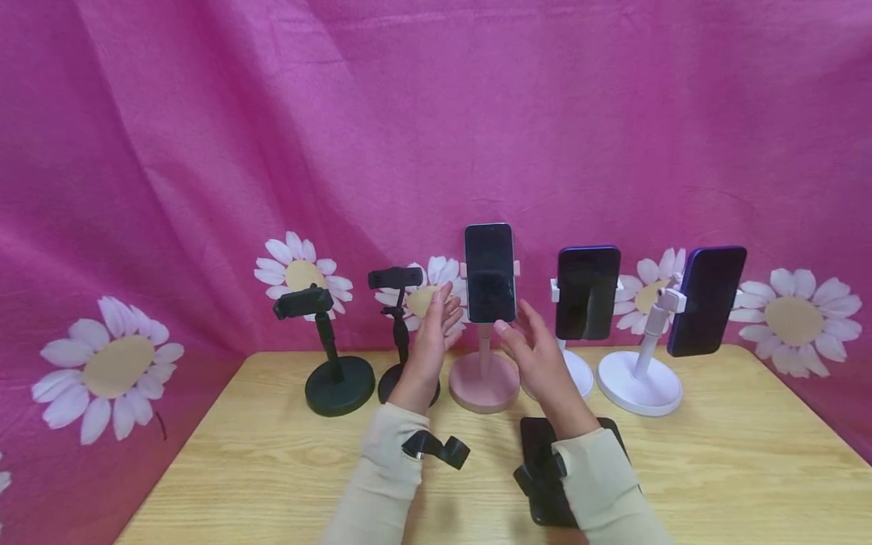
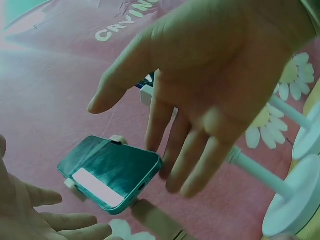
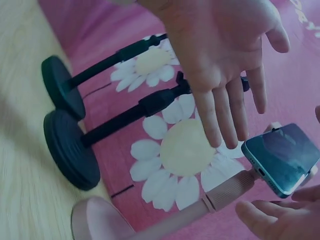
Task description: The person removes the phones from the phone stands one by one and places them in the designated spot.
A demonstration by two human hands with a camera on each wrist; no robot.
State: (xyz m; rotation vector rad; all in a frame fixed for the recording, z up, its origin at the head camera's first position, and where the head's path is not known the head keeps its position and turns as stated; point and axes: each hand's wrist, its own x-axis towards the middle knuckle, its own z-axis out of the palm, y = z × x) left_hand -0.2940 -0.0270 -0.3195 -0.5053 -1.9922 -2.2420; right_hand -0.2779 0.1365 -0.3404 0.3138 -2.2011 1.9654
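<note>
A phone with a dark screen stands upright in the clamp of a pink phone stand. My left hand is held at the phone's lower left, its fingers extended and nothing in them. The right hand is at the lower right, palm turned inward, thumb and fingers spread near the phone's bottom edge. In the left wrist view the phone is tilted between both hands; a gap shows between it and the lower-left hand. The right wrist view shows the phone still in the clamp.
Two black phone stands with holders stand on the left. On the right, two white phone stands hold dark phones. A black phone lies on the wooden table beneath the right wrist. A pink flowered cloth hangs behind.
</note>
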